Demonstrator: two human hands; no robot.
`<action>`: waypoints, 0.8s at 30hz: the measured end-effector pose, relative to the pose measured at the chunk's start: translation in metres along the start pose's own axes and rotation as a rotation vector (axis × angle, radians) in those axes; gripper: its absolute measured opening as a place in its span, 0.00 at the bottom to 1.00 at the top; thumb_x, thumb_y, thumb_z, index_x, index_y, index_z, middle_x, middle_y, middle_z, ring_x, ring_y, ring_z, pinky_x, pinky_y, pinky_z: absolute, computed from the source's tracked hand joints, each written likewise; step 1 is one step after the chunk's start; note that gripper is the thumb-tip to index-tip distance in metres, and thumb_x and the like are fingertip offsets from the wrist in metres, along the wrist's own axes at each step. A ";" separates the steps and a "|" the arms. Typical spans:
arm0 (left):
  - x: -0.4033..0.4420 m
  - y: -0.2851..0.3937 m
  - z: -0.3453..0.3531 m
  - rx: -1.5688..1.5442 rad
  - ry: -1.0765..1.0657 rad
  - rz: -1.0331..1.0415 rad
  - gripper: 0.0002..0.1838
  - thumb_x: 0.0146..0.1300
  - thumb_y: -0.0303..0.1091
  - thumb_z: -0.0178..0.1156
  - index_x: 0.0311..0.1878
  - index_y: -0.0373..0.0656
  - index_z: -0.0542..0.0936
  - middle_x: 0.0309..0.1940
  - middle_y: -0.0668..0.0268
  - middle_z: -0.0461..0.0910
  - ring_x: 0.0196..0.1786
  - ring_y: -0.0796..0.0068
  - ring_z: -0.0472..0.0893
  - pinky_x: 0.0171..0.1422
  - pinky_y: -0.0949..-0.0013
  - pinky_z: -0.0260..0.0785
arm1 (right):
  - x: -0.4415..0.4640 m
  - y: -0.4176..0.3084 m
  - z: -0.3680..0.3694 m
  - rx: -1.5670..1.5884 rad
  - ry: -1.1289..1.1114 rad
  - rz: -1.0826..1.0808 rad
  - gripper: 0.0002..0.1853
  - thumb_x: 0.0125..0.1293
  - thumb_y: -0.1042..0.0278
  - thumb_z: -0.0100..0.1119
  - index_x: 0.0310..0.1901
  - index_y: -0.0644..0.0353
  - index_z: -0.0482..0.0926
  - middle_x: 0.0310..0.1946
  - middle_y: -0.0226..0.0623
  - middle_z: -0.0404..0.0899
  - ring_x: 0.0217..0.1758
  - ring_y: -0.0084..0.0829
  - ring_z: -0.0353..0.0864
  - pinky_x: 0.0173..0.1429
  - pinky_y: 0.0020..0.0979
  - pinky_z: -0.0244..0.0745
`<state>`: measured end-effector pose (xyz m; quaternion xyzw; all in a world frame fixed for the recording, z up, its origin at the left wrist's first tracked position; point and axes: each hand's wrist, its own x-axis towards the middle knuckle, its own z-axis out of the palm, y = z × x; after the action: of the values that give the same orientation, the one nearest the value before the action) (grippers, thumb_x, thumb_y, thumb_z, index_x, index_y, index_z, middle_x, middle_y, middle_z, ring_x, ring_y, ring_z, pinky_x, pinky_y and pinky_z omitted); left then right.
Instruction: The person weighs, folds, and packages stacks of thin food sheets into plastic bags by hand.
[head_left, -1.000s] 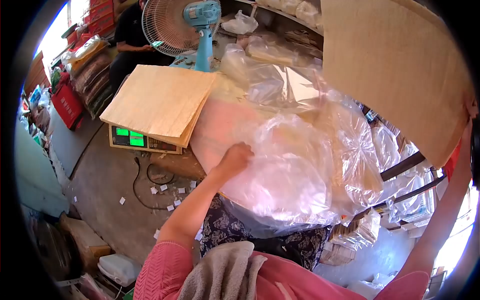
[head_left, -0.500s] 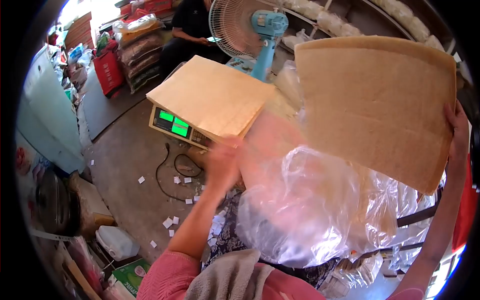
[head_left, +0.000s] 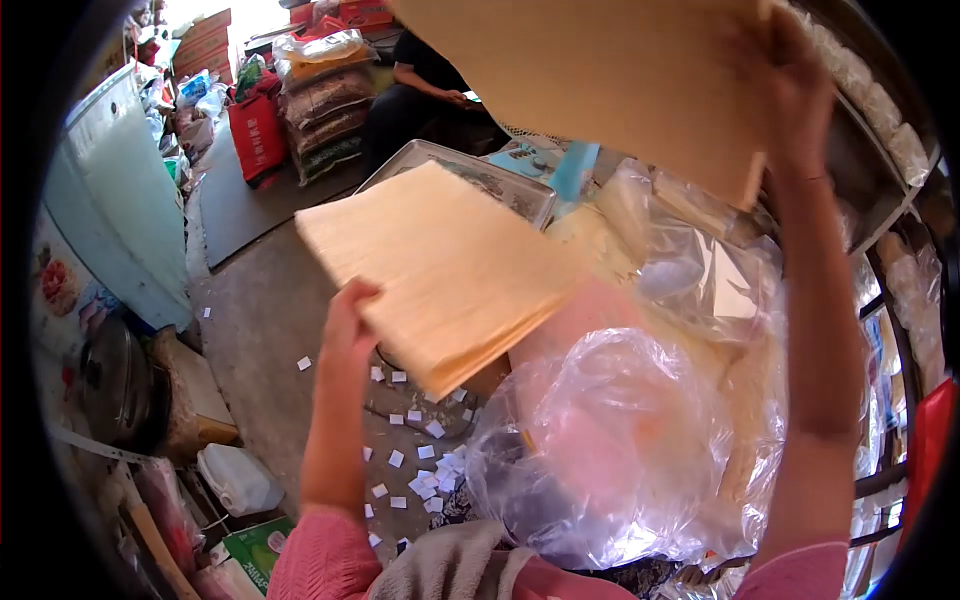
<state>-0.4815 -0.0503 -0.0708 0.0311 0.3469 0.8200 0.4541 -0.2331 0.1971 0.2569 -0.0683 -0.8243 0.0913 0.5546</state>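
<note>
My left hand (head_left: 350,318) is closed on the left edge of a folded stack of thin tan sheets (head_left: 455,265). The stack is held up in front of a metal tray (head_left: 520,185), whose far part shows behind it. Raised at the upper right, my right hand (head_left: 795,100) grips the right edge of a larger tan sheet stack (head_left: 610,75). Its top runs out of view, and shadow dims the fingers. Below the hands lies a crumpled clear plastic bag (head_left: 620,430) over a pinkish surface.
White paper bits (head_left: 425,480) lie scattered on the floor (head_left: 260,300). A seated person (head_left: 425,90) is beyond, near stacked bags (head_left: 320,100) and a red bag (head_left: 256,135). A dark lidded pot (head_left: 112,380) and white jug (head_left: 240,480) stand at left. Plastic-wrapped goods line the right.
My left hand has lifted the smaller stack off the scale and toward me, uncovering the metal tray. My right hand has swung the larger stack up and left, across the fan.
</note>
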 end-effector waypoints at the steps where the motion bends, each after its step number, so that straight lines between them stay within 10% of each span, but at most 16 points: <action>1: -0.014 0.011 -0.031 -0.018 0.031 -0.020 0.21 0.44 0.28 0.56 0.45 0.34 0.72 0.40 0.59 0.75 0.45 0.63 0.76 0.54 0.62 0.70 | -0.021 -0.010 0.026 -0.108 0.026 -0.123 0.06 0.59 0.68 0.62 0.35 0.60 0.77 0.29 0.24 0.79 0.29 0.19 0.76 0.34 0.23 0.70; 9: -0.178 0.066 -0.119 0.043 0.320 0.426 0.31 0.44 0.31 0.54 0.55 0.29 0.67 0.48 0.53 0.74 0.52 0.59 0.75 0.58 0.61 0.68 | -0.246 0.065 0.152 -0.091 -0.428 -0.245 0.18 0.51 0.79 0.51 0.46 0.54 0.76 0.44 0.38 0.79 0.45 0.42 0.79 0.46 0.37 0.75; 10: -0.185 0.072 -0.129 0.092 0.361 0.516 0.31 0.44 0.30 0.54 0.56 0.29 0.66 0.50 0.53 0.73 0.53 0.59 0.75 0.59 0.61 0.68 | -0.257 0.045 0.143 -0.283 -0.812 -0.062 0.19 0.50 0.80 0.53 0.45 0.53 0.76 0.47 0.37 0.78 0.50 0.41 0.77 0.49 0.36 0.74; 15: -0.205 0.091 -0.152 0.128 0.548 0.783 0.26 0.48 0.26 0.52 0.53 0.27 0.69 0.49 0.56 0.73 0.53 0.62 0.75 0.59 0.64 0.67 | -0.277 0.007 0.067 -0.171 -0.765 0.110 0.32 0.48 0.61 0.67 0.58 0.52 0.70 0.59 0.41 0.69 0.65 0.44 0.63 0.66 0.40 0.58; 19: -0.205 0.094 -0.120 0.072 0.573 0.919 0.24 0.48 0.26 0.53 0.51 0.27 0.71 0.47 0.57 0.74 0.51 0.64 0.75 0.58 0.65 0.67 | -0.310 -0.041 -0.015 -0.181 -1.314 0.462 0.56 0.41 0.43 0.71 0.69 0.58 0.51 0.63 0.48 0.63 0.65 0.44 0.62 0.70 0.42 0.50; 24: -0.188 0.094 -0.084 0.008 0.360 0.982 0.22 0.48 0.26 0.53 0.50 0.29 0.72 0.46 0.59 0.75 0.50 0.65 0.76 0.58 0.65 0.68 | -0.393 -0.131 -0.057 -0.402 -1.674 0.538 0.56 0.41 0.32 0.66 0.66 0.62 0.56 0.35 0.47 0.80 0.45 0.48 0.78 0.60 0.43 0.64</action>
<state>-0.4699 -0.2724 -0.0285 0.0503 0.3673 0.9273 -0.0509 -0.0337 -0.0100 -0.0473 -0.2656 -0.9149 0.0920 -0.2897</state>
